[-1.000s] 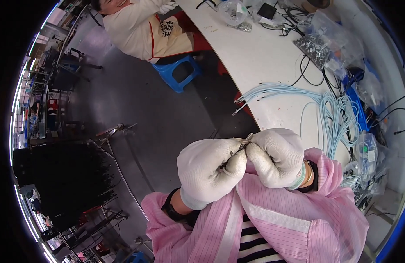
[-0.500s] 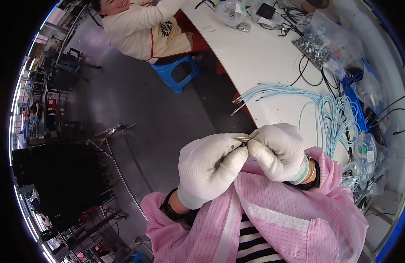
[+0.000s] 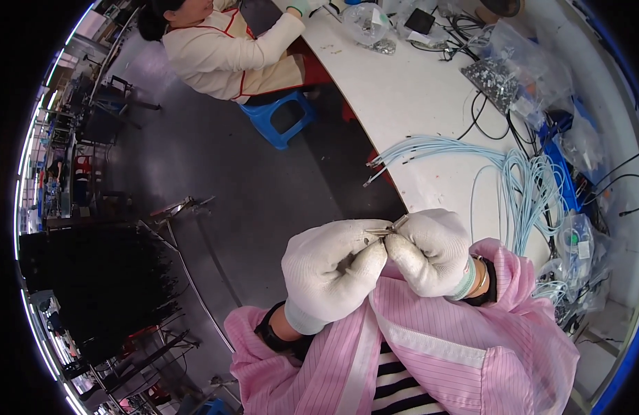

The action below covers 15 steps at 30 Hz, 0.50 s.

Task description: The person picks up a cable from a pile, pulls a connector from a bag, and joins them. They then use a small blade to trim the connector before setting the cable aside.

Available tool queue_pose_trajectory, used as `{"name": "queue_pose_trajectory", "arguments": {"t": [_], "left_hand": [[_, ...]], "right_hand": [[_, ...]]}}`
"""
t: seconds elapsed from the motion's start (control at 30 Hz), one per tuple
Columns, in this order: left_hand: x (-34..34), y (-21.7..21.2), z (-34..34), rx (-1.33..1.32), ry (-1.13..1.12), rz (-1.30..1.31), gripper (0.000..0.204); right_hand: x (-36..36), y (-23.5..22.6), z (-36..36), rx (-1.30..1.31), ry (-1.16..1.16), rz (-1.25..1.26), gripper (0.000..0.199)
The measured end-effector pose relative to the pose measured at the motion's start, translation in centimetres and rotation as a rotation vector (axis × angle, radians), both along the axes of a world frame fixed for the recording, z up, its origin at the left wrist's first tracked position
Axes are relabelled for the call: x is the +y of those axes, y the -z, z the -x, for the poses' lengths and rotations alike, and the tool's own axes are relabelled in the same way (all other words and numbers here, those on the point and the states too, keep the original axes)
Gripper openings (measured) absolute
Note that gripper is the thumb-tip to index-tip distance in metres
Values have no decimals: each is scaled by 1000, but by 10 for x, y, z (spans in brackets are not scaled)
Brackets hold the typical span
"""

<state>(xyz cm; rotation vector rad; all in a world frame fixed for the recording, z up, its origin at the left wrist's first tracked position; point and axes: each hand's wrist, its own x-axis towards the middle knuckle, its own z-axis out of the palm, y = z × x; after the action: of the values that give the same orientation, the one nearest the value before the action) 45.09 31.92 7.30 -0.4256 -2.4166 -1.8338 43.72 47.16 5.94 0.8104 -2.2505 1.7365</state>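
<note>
Left hand: the left hand (image 3: 331,268) wears a white knitted glove and is curled closed, its fingertips pressed against the small thin metal part (image 3: 386,229) from the left side.
Right hand: the right hand (image 3: 430,250), in the same kind of white glove, is also closed; thumb and forefinger pinch the right end of the small metal part.
Grip: both hands close on the same part together, knuckles touching each other in the middle.
Small metal part: it is held in the air in front of the chest, between the two hands, near the curved edge of the desk but not above it. It is silver and narrow; finer details are too small to tell.
Clothing: pink striped work coat sleeves (image 3: 513,332) cover both forearms, with a dark band at each wrist.
Desk: the long white curved desk (image 3: 409,97) runs from the upper middle to the right side.
Cables: a bundle of light blue thin cables (image 3: 464,155) lies on the desk, the ends fanned out toward the desk edge, just beyond the right hand.
Bags: clear plastic bags with small parts (image 3: 513,76) lie farther back on the desk, beside black wires.
Other person: a person in a cream jacket (image 3: 222,52) sits on a blue plastic stool (image 3: 281,121) at the far end of the desk.
Floor: dark grey floor (image 3: 215,173) is on the left.
</note>
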Motion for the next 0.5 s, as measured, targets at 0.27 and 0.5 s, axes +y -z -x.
{"name": "queue_pose_trajectory", "arguments": {"t": [0.27, 0.5], "left_hand": [[2, -1, -3, -136, 24, -156, 13], [4, -3, -3, -213, 57, -252, 12]], "right_hand": [[4, 5, -1, -22, 2, 136, 13], [8, 5, 0, 125, 25, 56, 13]]}}
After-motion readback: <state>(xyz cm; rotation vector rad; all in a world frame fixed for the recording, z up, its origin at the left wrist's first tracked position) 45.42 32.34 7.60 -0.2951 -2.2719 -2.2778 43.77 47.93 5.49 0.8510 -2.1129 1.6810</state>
